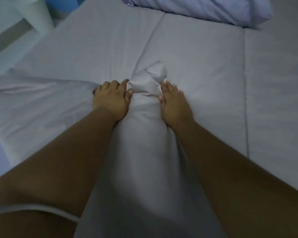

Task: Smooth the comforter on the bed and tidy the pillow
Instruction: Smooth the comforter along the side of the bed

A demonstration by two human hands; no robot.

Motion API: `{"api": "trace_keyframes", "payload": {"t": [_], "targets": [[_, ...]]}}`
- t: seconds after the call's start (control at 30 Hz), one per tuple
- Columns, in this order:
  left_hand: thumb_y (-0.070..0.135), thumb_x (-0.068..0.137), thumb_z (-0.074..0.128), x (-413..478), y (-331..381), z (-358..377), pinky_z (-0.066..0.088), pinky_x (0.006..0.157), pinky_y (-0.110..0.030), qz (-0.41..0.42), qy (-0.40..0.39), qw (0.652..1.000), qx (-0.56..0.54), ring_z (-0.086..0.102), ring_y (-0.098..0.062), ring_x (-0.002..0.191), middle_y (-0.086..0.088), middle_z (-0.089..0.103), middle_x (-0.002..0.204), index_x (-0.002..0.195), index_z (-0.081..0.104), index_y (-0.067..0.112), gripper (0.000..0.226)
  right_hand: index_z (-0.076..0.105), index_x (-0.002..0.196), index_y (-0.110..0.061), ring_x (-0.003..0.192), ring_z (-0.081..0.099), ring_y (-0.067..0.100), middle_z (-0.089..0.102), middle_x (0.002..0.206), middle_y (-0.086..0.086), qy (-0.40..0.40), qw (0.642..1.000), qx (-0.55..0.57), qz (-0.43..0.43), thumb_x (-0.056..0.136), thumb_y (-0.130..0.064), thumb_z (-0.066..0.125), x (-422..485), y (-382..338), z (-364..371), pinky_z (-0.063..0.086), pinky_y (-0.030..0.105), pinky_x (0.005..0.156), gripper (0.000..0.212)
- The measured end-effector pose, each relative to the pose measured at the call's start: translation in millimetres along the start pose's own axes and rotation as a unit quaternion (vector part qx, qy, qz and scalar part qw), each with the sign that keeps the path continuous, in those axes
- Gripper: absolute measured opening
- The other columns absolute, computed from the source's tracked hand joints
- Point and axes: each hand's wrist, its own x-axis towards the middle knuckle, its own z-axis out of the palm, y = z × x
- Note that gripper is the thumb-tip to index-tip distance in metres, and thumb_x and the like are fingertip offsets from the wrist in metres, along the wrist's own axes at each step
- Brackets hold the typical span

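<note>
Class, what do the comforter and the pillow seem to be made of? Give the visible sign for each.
The comforter: soft matte cloth, probably padded; it bunches into a thick creased ridge. The pillow: matte pale cloth, likely over soft filling; puffy, with loose folds.

A pale comforter [144, 134] lies bunched into a puffy ridge at the centre of the bed [213, 66]. At 9 o'clock of its knotted end the left hand [110, 100] grips the fabric with bent fingers. At 3 o'clock the right hand [175, 103] presses it, fingers straight. A pillow [205, 9] lies at 1 o'clock.
</note>
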Motion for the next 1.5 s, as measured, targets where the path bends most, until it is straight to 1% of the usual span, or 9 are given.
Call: {"api": "trace_keyframes", "payload": {"t": [0.17,0.37,0.6,0.83,1.0,1.23,1.33,1.4,1.5], "targets": [[0.039,0.100,0.028,-19.1,2.4,-23.5,0.040,0.087,-0.047,0.019,-0.002,0.999,0.035,0.057,-0.039,0.103,-0.018,0.065,0.111,0.117,0.057,0.013,0.042,0.023,0.148,-0.010,0.145,0.019,0.026,0.021,0.157,0.009,-0.014,0.998,0.058,0.015,0.103,-0.022,0.029,-23.1,-10.5,-6.0,0.008,0.034,0.117,0.047],[0.043,0.100,0.022,-63.5,-31.7,-57.9,0.044,0.085,-0.042,0.032,-0.032,0.997,0.068,0.060,-0.036,0.104,-0.015,0.065,0.115,0.119,0.053,0.018,0.044,0.024,0.148,-0.011,0.144,0.021,0.021,0.023,0.157,0.007,-0.021,0.985,0.167,0.039,0.103,-0.023,0.030,-79.6,-61.5,-11.2,0.008,0.023,0.115,0.047],[0.045,0.100,0.023,-178.5,-111.7,-120.3,0.046,0.083,-0.037,0.051,-0.058,0.985,0.151,0.063,-0.034,0.099,-0.011,0.066,0.113,0.119,0.056,0.022,0.044,0.030,0.147,-0.013,0.137,0.037,0.023,0.037,0.150,0.009,-0.069,0.964,0.256,-0.009,0.102,-0.027,0.032,-178.1,-160.4,8.6,0.028,0.028,0.113,0.047],[0.046,0.100,0.023,-303.9,-205.6,-162.0,0.043,0.089,-0.033,0.033,-0.165,0.957,0.236,0.063,-0.027,0.106,-0.004,0.067,0.116,0.120,0.057,0.028,0.043,0.022,0.149,-0.013,0.144,0.021,0.016,0.023,0.157,0.005,-0.159,0.955,0.216,-0.123,0.103,-0.029,0.030,-255.5,-239.5,26.0,0.010,0.020,0.114,0.050],[0.042,0.099,0.029,-344.4,-248.0,-148.6,0.038,0.097,-0.034,0.029,-0.195,0.948,0.250,0.058,-0.028,0.114,-0.002,0.065,0.122,0.120,0.057,0.031,0.037,0.013,0.150,-0.010,0.146,0.010,0.020,0.013,0.159,0.007,-0.163,0.973,0.081,-0.140,0.104,-0.029,0.023,-250.4,-268.2,53.6,0.004,0.028,0.117,0.051],[0.045,0.085,0.008,-355.8,-295.2,-89.6,0.037,0.096,-0.036,0.002,-0.190,0.970,0.154,0.055,-0.029,0.115,-0.004,0.066,0.119,0.115,0.058,0.028,0.060,0.014,0.150,-0.010,0.147,0.008,0.022,0.012,0.159,0.008,-0.131,0.969,-0.058,-0.201,0.103,-0.033,0.021,-221.2,-307.0,112.6,0.000,0.036,0.118,0.053],[0.044,0.092,0.017,-350.7,-319.5,-73.1,0.039,0.093,-0.039,-0.129,-0.208,0.969,0.035,0.049,-0.032,0.113,-0.012,0.060,0.122,0.111,0.063,0.021,0.054,0.016,0.150,-0.010,0.146,0.010,0.022,0.015,0.159,0.008,-0.104,0.968,-0.079,-0.214,0.102,-0.037,0.020,-204.9,-320.7,124.9,0.000,0.035,0.118,0.055],[0.047,0.086,0.018,-347.0,-327.7,-63.3,0.044,0.089,-0.043,-0.180,-0.136,0.974,-0.036,0.049,-0.039,0.105,-0.022,0.059,0.114,0.101,0.064,0.011,0.060,0.014,0.150,-0.011,0.147,0.009,0.020,0.014,0.159,0.006,-0.106,0.967,-0.081,-0.215,0.102,-0.039,0.023,-195.2,-328.7,129.3,-0.001,0.034,0.118,0.057],[0.033,0.090,0.037,-339.6,-324.9,-52.9,0.043,0.087,-0.049,-0.276,0.023,0.954,-0.116,0.047,-0.044,0.103,-0.022,0.047,0.121,0.111,0.052,0.009,0.036,0.014,0.150,-0.011,0.147,0.008,0.019,0.014,0.159,0.006,-0.098,0.968,-0.083,-0.218,0.101,-0.039,0.025,-183.6,-338.4,133.5,-0.001,0.033,0.118,0.058]]}}
